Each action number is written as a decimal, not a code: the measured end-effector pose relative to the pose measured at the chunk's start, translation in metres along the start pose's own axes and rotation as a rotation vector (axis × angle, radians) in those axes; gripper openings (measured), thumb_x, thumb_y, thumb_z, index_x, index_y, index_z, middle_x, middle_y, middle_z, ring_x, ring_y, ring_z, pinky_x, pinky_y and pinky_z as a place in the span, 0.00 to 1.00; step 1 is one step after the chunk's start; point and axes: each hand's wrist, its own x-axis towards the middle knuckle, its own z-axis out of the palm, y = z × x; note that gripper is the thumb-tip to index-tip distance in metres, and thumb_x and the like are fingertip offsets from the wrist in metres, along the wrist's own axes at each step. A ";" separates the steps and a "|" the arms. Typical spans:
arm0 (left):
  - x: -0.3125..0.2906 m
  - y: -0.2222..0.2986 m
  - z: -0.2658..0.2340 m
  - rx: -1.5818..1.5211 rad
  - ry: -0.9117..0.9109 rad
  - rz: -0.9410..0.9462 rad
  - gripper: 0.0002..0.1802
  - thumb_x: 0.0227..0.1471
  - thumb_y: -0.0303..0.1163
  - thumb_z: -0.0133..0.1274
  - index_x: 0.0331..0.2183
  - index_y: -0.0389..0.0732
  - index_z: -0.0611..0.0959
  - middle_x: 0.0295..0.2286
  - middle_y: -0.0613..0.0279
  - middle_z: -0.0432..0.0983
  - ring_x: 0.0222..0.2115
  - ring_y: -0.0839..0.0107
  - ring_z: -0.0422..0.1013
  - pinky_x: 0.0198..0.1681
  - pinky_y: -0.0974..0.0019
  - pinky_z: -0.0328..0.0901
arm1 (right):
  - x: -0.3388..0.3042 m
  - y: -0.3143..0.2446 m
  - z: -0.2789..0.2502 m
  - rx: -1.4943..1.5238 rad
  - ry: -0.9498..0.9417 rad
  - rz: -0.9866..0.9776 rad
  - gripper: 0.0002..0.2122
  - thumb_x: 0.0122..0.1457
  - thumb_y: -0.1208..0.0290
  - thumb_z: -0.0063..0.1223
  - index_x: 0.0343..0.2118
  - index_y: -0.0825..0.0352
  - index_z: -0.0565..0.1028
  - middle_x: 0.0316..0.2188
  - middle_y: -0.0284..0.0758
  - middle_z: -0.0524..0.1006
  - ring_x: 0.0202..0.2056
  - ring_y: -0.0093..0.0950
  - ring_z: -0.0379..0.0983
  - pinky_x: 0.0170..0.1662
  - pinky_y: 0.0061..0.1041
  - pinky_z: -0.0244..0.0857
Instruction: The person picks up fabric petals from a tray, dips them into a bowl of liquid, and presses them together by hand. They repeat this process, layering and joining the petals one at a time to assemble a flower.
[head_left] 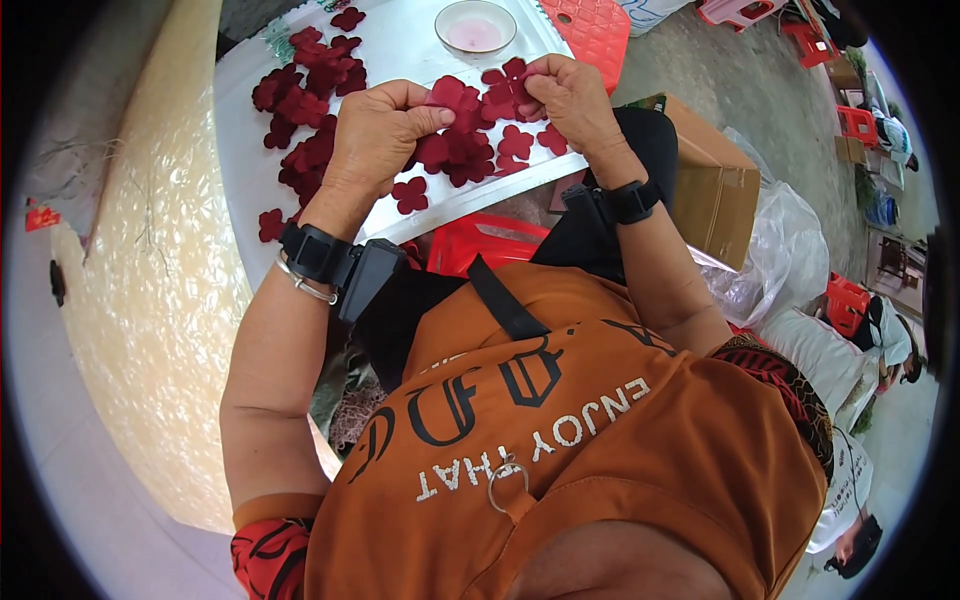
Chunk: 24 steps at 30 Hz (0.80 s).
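Note:
My left hand (385,132) pinches a dark red fabric petal piece (457,98) between thumb and forefinger, over a pile of similar pieces. To its right, my right hand (578,98) grips the edge of another deep red petal piece (506,90) with thumb and fingertips. The two pieces are held close together; whether they touch I cannot tell. Beneath them, a heap of petal pieces (468,160) lies on the white tabletop (375,222). More dark red petals (305,105) are scattered left of my left hand. A white bowl (476,28) with pinkish contents stands beyond my hands.
A red plastic stool (590,35) stands beyond the table's far right, another red one (485,240) below its near edge. Right of my right arm are a cardboard box (715,185) and clear plastic bags (790,240). A shiny cream surface (165,250) lies at left. People sit farther right.

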 end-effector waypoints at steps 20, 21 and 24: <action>-0.006 -0.003 0.003 0.458 0.069 0.458 0.05 0.40 0.21 0.58 0.24 0.32 0.77 0.18 0.65 0.72 0.20 0.82 0.69 0.22 0.79 0.65 | 0.002 0.015 -0.002 -0.095 0.071 -0.077 0.06 0.48 0.80 0.53 0.31 0.74 0.72 0.20 0.31 0.74 0.21 0.16 0.69 0.24 0.12 0.64; -0.007 0.000 0.005 0.518 0.047 0.391 0.06 0.40 0.22 0.58 0.25 0.32 0.77 0.18 0.65 0.72 0.19 0.82 0.68 0.22 0.79 0.64 | 0.002 0.015 -0.002 -0.095 0.072 -0.077 0.06 0.48 0.80 0.53 0.31 0.74 0.72 0.20 0.31 0.74 0.21 0.16 0.69 0.24 0.12 0.64; -0.009 0.007 0.008 0.533 0.014 0.283 0.08 0.41 0.24 0.58 0.27 0.33 0.77 0.18 0.66 0.72 0.18 0.83 0.66 0.21 0.79 0.64 | 0.004 0.021 -0.006 -0.143 0.097 -0.101 0.06 0.49 0.78 0.53 0.30 0.74 0.73 0.20 0.31 0.74 0.21 0.16 0.69 0.24 0.13 0.64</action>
